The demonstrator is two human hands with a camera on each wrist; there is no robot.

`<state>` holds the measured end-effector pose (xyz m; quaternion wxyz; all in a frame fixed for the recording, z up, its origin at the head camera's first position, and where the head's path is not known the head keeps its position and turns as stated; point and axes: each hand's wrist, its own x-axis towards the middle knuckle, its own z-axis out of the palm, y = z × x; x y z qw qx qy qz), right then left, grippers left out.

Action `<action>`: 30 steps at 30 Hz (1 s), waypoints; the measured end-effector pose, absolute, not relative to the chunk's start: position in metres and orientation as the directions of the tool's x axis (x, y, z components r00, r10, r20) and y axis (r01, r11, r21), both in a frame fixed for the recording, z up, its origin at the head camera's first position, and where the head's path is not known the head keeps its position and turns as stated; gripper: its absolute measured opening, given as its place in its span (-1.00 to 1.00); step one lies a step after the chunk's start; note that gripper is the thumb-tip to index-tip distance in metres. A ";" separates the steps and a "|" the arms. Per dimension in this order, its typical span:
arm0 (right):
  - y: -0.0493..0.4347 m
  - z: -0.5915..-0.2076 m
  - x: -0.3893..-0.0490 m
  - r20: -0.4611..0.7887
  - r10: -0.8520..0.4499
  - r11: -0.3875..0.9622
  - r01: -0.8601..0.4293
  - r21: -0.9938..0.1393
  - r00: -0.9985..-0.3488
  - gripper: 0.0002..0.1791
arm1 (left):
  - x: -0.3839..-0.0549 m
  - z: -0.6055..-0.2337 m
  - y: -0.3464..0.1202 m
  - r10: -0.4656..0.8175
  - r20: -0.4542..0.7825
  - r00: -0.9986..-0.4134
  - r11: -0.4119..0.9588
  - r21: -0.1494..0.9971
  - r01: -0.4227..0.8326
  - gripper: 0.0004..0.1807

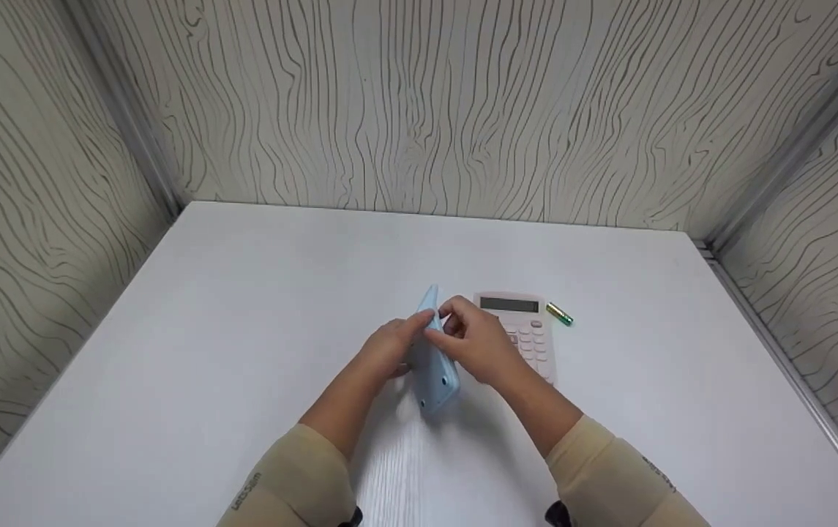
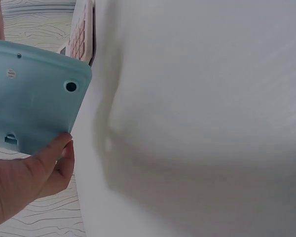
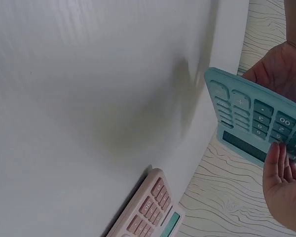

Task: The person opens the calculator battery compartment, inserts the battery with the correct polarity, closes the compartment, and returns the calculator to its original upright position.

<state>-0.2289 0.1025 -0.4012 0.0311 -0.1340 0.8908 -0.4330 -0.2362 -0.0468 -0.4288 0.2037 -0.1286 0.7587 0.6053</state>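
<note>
The left hand (image 1: 387, 345) and right hand (image 1: 483, 342) both pinch the blue calculator (image 1: 430, 373), raised on edge over the table (image 1: 243, 329) left of the pink calculator (image 1: 533, 338), probably to steady it while baring its back.

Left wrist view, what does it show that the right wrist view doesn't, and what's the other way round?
Only the left wrist view shows the back of the blue calculator, with a dark round foot near one corner and a small notch at an edge.

Only the right wrist view shows that calculator's front, with its keys and screen, and the right hand touching that face.

Both share the blue calculator itself, the left hand, part of the pink calculator, the white table and the patterned wall.
</note>
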 end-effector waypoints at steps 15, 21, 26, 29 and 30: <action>0.120 -0.421 -0.241 -0.068 -0.130 0.412 0.009 -0.911 -0.989 -0.81 | -0.235 -0.440 -0.052 0.228 -0.362 -0.904 -0.162 0.901 -0.402 0.03; 0.119 -0.430 -0.243 -0.187 -0.070 0.385 0.147 -0.911 -0.980 -0.79 | -0.237 -0.439 -0.050 0.243 -0.297 -0.924 -0.314 0.877 -0.364 -0.07; 0.116 -0.435 -0.243 -0.259 -0.083 0.361 0.213 -0.908 -0.962 -0.74 | -0.237 -0.435 -0.050 0.217 -0.265 -0.940 -0.405 0.852 -0.333 -0.16; 0.114 -0.435 -0.241 -0.287 -0.114 0.337 0.235 -0.912 -0.951 -0.71 | -0.234 -0.430 -0.050 0.203 -0.265 -0.943 -0.436 0.838 -0.329 -0.19; 0.113 -0.431 -0.239 -0.297 -0.129 0.319 0.244 -0.916 -0.946 -0.70 | -0.233 -0.428 -0.050 0.197 -0.267 -0.943 -0.439 0.836 -0.328 -0.20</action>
